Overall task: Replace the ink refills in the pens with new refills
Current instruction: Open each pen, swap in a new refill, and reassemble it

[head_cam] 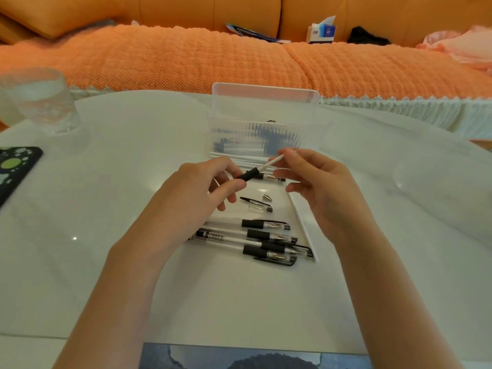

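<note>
A person's two bare forearms reach over a white worktop (133,275), where a cluster of assembled pens (266,241) with black grips lies closest to the viewer. Just beyond them rest a loose clear cap (257,204) and a small metal tip cone (267,197), apart from each other. Above these, the left hand (202,187) pinches the black grip of an opened pen barrel (250,174) between thumb and fingers, while the right hand (311,179) pinches the far end of a white refill (274,162) that runs into the barrel's open front. The step in hand looks like seating a refill into, or drawing one out of, the barrel; the frame does not settle which. Either way, the next move likely calls for a straight push or pull along the barrel's axis, then threading the metal cone back on.

Behind the hands, more white refills (239,157) lie in a row in front of a ribbed clear plastic box (263,121) whose contents show blue through the wall. That box stands close to the right hand's fingertips and could be nudged. A glass tumbler (40,102) sits at far left, a spotted dark phone case (16,169) near it. An orange sofa (186,57) with a tissue box (320,31) fills the background.
</note>
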A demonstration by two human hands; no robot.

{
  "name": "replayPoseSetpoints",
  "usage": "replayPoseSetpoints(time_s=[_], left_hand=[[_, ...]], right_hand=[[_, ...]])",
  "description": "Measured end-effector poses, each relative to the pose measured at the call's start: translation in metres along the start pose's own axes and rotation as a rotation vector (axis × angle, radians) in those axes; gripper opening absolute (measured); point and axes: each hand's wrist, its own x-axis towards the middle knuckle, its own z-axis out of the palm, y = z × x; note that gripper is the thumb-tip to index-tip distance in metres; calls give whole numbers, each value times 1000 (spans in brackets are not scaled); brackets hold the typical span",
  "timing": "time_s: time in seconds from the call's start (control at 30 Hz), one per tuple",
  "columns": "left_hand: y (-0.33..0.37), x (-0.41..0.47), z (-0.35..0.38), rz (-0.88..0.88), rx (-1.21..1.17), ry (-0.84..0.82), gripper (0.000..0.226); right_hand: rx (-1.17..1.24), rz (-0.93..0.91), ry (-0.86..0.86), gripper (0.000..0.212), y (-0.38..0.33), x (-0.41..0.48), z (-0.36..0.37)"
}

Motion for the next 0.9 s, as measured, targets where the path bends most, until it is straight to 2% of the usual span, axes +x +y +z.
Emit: replayPoseSetpoints(time_s=[0.2,0.33,0.47,0.57,0.73,0.9], left_hand=[[-2,-1,-2,-19,7,-1,2],[-3,-1,-2,-18,10,-3,2],[-4,-1,-2,-22,9,1,4],[-5,-1,-3,-20,10,3,3],[-5,-2,-4,-25,29,2,4],[-5,-2,-5,-27,30,5,4]], right_hand=[[143,-131,254,14,-12,6,-26],[-113,-216,437,17,-13,10,-42],[-584,-192,393,16,0,12,-43],[-801,-136,370,16,7,13,-39],[-993,-41,359,14,10,12,-37],[-1054,-6,332,12,11,12,-34]])
